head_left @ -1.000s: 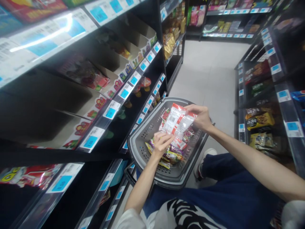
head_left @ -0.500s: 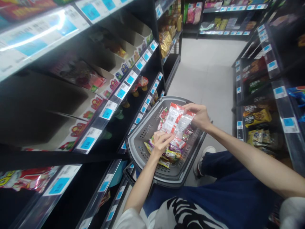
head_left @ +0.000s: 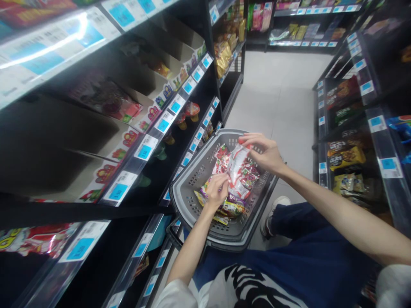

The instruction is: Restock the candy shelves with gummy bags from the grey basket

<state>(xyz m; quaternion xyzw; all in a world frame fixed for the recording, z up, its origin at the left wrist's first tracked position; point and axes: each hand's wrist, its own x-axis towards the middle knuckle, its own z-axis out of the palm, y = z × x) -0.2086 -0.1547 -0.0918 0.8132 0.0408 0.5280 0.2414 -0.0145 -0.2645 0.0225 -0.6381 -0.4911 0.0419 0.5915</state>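
A grey shopping basket (head_left: 189,196) with perforated walls stands in front of me, several bright snack packets (head_left: 236,208) lying inside it. Over these, a red-and-white snack packet (head_left: 237,160) is held tilted between my hands. My left hand (head_left: 217,189) is closed, fingertips pinching its near lower edge. At the far right edge, my right hand (head_left: 267,154) grips the packet between thumb and bent fingers. Part of the packet lies behind the right fingers. Dark red and purple packets show beside and under it.
Shelving with blue-and-white price tags (head_left: 146,147) runs close along the left, holding cardboard boxes and bagged sweets (head_left: 112,100). More shelves with yellow snack bags (head_left: 348,159) line the right. A pale tiled floor (head_left: 276,94) leads to a far shelf. My shoe is beside the basket.
The red-and-white packet has tipped and turned lower in the basket; its barcode side no longer faces me. My right fingers have shifted and spread slightly; my left hand has barely moved.
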